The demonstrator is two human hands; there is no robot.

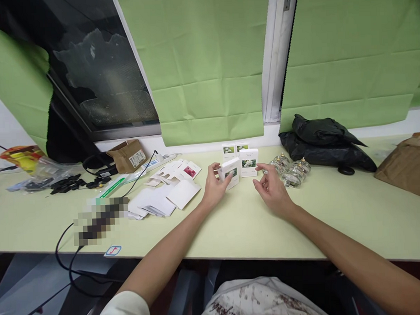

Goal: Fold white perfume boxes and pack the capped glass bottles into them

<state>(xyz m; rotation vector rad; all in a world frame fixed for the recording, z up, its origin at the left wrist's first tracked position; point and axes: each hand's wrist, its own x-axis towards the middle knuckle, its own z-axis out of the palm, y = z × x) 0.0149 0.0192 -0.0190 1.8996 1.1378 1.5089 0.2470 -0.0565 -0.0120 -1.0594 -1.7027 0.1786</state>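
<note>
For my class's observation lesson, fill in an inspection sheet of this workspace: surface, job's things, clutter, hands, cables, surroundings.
Surface: pale table; label at the front edge.
Job's things: held box, white with a picture; upright box beside it; two boxes behind.
Clutter: white card pieces and brown carton, left; shiny round objects, black bags, brown bag, right.
Left hand: grips the held box.
Right hand: open near the upright box; contact unclear.
Cables: black cable looping over the front edge, left.
Surroundings: green curtains, dark window.

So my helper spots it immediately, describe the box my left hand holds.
On the pale green table, below the middle green curtain, find a cluster of white flower-picture boxes. Your box is the frontmost, and the only one gripped by your left hand; the others stand farther back.
</note>
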